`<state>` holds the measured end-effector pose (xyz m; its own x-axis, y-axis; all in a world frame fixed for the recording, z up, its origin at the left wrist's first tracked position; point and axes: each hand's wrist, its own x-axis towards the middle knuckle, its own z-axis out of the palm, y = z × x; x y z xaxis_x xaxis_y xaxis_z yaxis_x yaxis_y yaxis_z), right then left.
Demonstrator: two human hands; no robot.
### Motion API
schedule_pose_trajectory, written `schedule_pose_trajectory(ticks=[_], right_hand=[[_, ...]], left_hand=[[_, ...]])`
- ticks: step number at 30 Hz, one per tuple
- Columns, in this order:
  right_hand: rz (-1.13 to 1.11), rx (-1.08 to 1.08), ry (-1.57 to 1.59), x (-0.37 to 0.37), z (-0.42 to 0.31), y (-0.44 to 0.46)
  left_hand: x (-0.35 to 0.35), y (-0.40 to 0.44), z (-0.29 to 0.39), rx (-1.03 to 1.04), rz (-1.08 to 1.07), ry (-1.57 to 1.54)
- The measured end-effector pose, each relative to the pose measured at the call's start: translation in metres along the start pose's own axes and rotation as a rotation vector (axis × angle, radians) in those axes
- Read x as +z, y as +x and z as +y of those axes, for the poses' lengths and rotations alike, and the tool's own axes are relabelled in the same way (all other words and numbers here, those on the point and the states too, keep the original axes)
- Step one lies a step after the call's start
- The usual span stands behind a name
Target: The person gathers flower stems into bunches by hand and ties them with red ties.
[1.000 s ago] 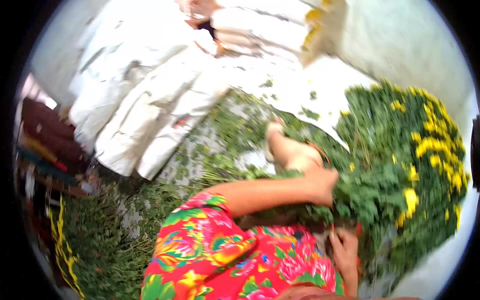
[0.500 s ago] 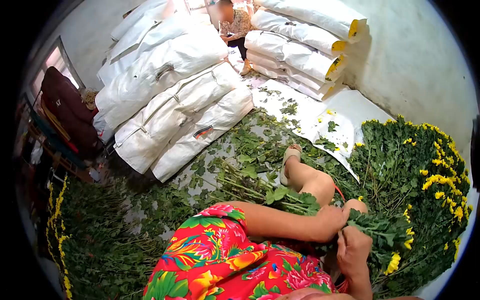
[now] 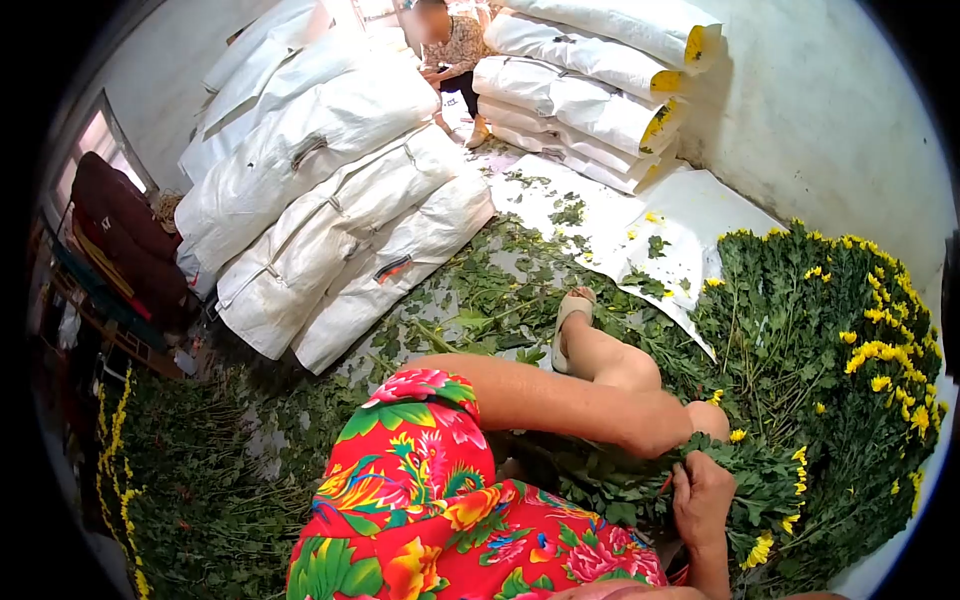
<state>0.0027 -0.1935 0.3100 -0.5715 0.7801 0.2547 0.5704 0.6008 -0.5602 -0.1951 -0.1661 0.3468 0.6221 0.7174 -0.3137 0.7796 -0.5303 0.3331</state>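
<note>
My right hand (image 3: 703, 505) is closed in a pinch at a bunch of yellow chrysanthemums (image 3: 745, 465), a short piece of red string (image 3: 666, 485) showing at its fingertips. The leafy stems (image 3: 590, 480) spread to the left below my left arm, while the yellow heads point right. My left arm reaches across above the bunch, and my left hand (image 3: 668, 428) is bent down over the stems beside my knee. Its fingers are hidden. A red floral garment (image 3: 430, 460) covers my lap and the near part of my arm.
Large white wrapped bundles (image 3: 330, 190) are stacked at back left, more white bundles (image 3: 580, 100) at back right. Many chrysanthemums (image 3: 800, 340) lie along the right wall, others (image 3: 200, 480) at left. Loose leaves (image 3: 460, 300) litter the floor. A person (image 3: 455, 50) sits at the back.
The stems that stuck out above my left arm have swung down beneath it. My left arm has shifted slightly upward. The red string now shows at my right fingertips instead of near my leg.
</note>
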Motion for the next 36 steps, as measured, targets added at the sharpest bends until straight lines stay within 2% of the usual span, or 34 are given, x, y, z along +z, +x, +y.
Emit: schedule_pose_trajectory(ticks=[1, 2, 4, 5, 6, 7, 9, 15, 17, 21, 23, 25, 26, 27, 28, 30, 32, 34, 36], right_hand=[[0.007, -0.011, -0.019, 0.001, 0.003, 0.000], [0.002, -0.006, -0.019, 0.001, 0.004, 0.000], [-0.024, 0.012, -0.002, 0.000, 0.006, 0.001], [-0.026, 0.013, -0.002, 0.000, 0.006, 0.002], [-0.038, 0.018, -0.013, -0.001, 0.007, 0.002], [-0.051, 0.023, -0.024, -0.001, 0.007, 0.002], [-0.046, 0.021, -0.016, 0.000, 0.006, 0.002], [-0.041, 0.051, 0.011, -0.003, 0.002, 0.000], [-0.045, 0.050, 0.001, -0.003, 0.002, 0.000], [-0.008, 0.083, 0.171, -0.001, 0.007, -0.004], [0.009, 0.093, 0.252, -0.003, 0.004, -0.004], [0.049, -0.052, 0.190, -0.017, -0.008, -0.002], [0.049, -0.053, 0.190, -0.026, -0.016, 0.000], [0.019, -0.187, 0.020, -0.036, -0.025, 0.002], [-0.015, -0.318, -0.150, -0.043, -0.030, 0.006], [-0.055, -0.383, -0.194, -0.051, -0.033, 0.013], [-0.131, -0.515, -0.294, -0.057, -0.035, 0.021], [-0.131, -0.537, -0.261, -0.055, -0.019, 0.029], [-0.222, -0.539, -0.226, -0.054, -0.017, 0.036]], left_hand=[[-0.010, -0.005, 0.005, -0.009, 0.057, 0.153], [-0.001, 0.002, -0.003, -0.006, 0.054, 0.146], [0.003, 0.006, -0.014, 0.228, 0.471, 0.210], [0.000, 0.013, -0.018, 0.131, 0.160, -0.014], [0.004, 0.018, -0.024, 0.131, 0.160, -0.014], [0.010, 0.024, -0.032, 0.106, 0.089, -0.262], [0.023, 0.029, -0.043, 0.077, 0.019, -0.512], [0.044, 0.035, -0.055, 0.293, 0.120, -0.601], [0.048, 0.025, -0.045, 0.147, 0.079, -1.326], [0.066, 0.024, -0.023, 0.243, 0.136, -1.552], [0.079, 0.028, -0.022, 0.267, 0.165, -1.568], [0.077, 0.025, -0.022, 0.289, 0.199, -1.579], [0.075, 0.021, -0.020, 0.289, 0.243, -1.428], [0.073, 0.018, -0.018, 0.289, 0.284, -1.277], [0.074, 0.020, -0.017, 0.288, 0.282, -1.280], [0.074, 0.019, -0.012, 0.351, 0.279, -1.274], [0.071, 0.014, -0.006, 0.328, 0.254, -1.194], [0.066, 0.009, 0.002, 0.303, 0.229, -1.112], [0.067, 0.005, 0.009, 0.253, 0.310, -1.075]])
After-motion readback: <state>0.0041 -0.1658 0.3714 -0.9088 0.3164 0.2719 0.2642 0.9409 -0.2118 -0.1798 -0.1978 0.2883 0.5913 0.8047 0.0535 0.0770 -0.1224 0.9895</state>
